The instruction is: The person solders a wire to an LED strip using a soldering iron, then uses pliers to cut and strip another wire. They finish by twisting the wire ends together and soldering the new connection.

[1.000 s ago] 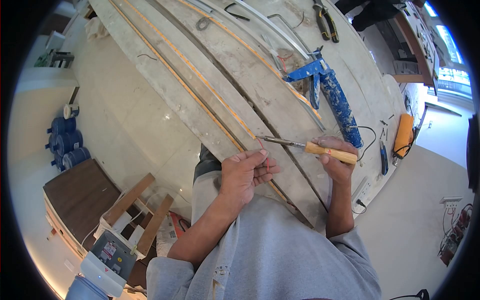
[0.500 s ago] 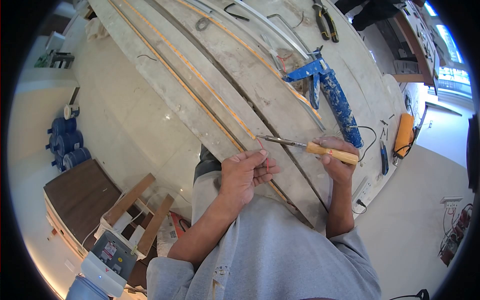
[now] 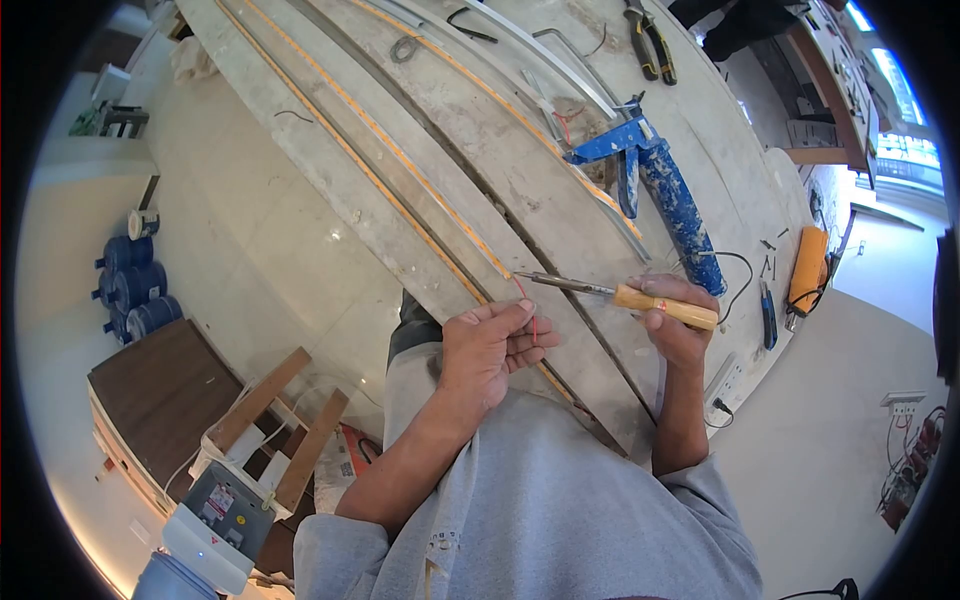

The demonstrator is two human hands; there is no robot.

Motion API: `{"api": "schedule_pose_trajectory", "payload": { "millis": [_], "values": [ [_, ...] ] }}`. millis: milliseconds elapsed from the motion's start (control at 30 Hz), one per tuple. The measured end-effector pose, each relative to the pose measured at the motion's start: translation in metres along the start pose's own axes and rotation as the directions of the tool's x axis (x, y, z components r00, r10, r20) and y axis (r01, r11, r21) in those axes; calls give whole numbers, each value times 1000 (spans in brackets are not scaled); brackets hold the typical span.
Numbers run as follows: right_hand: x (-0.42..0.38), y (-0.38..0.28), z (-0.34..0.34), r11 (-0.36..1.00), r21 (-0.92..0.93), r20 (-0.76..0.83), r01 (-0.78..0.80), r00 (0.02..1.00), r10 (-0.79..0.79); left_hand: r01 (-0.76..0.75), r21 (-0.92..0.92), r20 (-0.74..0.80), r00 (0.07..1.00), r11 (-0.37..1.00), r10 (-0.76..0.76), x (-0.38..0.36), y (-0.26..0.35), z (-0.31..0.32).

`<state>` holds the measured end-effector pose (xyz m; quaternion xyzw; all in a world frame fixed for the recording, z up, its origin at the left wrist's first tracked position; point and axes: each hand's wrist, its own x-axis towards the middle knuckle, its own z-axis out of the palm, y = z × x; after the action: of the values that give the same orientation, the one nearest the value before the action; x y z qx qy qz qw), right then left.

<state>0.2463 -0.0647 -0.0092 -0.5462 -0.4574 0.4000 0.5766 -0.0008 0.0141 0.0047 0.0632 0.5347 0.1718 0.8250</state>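
My left hand (image 3: 492, 345) pinches a short red wire (image 3: 535, 328) between thumb and forefinger. The wire's upper end meets the end of an orange-dotted LED strip (image 3: 420, 180) lying along the board. In my right hand (image 3: 678, 315) is a soldering iron (image 3: 640, 299), gripped by its wooden handle. Its metal tip points left and reaches the strip's end beside the wire; whether the tip touches is too small to tell. A second LED strip (image 3: 390, 200) runs along the board nearer the edge.
A paint-spattered blue caulking gun (image 3: 672, 200) lies beyond my right hand. Pliers (image 3: 650, 45), a utility knife (image 3: 768, 315), an orange tool (image 3: 808, 268) and a power strip (image 3: 730, 380) are on the table. Blue water bottles (image 3: 135, 285) stand on the floor at left.
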Motion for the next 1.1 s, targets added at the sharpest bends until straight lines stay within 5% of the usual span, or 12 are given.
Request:
{"api": "schedule_pose_trajectory", "payload": {
  "millis": [1100],
  "values": [
    [1, 1, -2, 1000, -18, 7, 22, 1000, -22, 6, -4, 2, 1000, 1000, -6, 2, -1, -2]
  ]
}}
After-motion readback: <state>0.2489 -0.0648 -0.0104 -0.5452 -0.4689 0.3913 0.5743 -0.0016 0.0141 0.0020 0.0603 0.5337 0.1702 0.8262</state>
